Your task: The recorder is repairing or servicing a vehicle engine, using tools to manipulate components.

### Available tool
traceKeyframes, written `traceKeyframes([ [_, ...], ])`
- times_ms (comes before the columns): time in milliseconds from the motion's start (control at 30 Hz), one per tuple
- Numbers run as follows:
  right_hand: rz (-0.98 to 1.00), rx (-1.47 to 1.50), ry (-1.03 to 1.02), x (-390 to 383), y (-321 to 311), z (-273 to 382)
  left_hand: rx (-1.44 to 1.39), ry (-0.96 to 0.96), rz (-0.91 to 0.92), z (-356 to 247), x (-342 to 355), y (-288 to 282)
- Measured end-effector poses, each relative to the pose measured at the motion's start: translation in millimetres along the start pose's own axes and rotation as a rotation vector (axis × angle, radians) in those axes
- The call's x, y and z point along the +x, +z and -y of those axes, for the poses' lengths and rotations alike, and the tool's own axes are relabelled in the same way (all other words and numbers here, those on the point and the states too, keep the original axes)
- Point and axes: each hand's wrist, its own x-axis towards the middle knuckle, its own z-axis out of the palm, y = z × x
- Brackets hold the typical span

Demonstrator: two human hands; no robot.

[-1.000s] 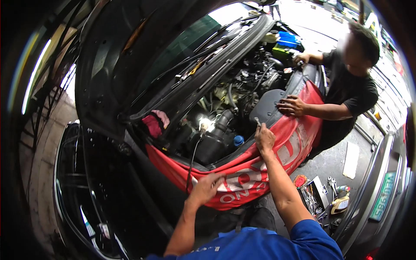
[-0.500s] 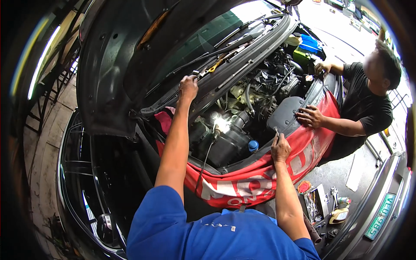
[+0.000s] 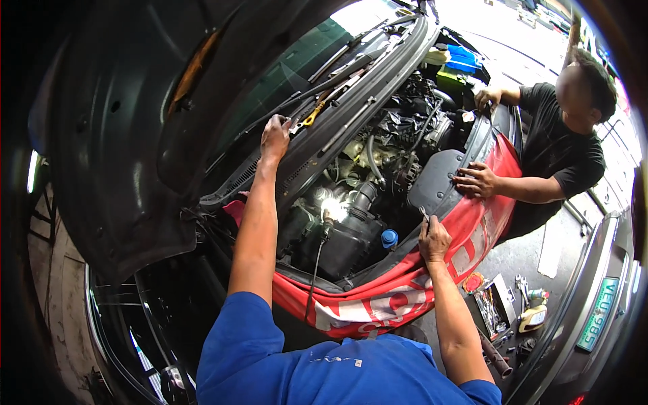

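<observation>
My left hand reaches over the engine bay to the cowl below the windshield. Its fingers are closed around a small, shiny metal piece beside a yellow-handled tool lying on the cowl. At the front edge of the bay, my right hand grips a slim metal tool, its tip poking up past the fingers; its exact kind is unclear. Between my arms, a lit work lamp shines on the engine, next to a black box-shaped housing and a blue cap.
A raised hood looms at left. A red cloth drapes the car's front. At right, a co-worker in a black shirt rests one hand by a dark cover. Tools fill a floor tray; another vehicle stands behind.
The view has tilted and shifted, so the hood fills more of the left side. Both my hands stay in about the same places, and the co-worker's hands hardly differ.
</observation>
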Motion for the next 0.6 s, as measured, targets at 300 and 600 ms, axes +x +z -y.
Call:
traceKeyframes([
  [300,0.007,0.016,-0.005,-0.8,0.6,-0.3,0.471,0.036,0.416,-22.5,22.7,10.7],
  [600,0.009,0.020,-0.021,-1.2,-0.8,1.1,0.296,0.055,0.538,11.0,14.4,-4.4],
])
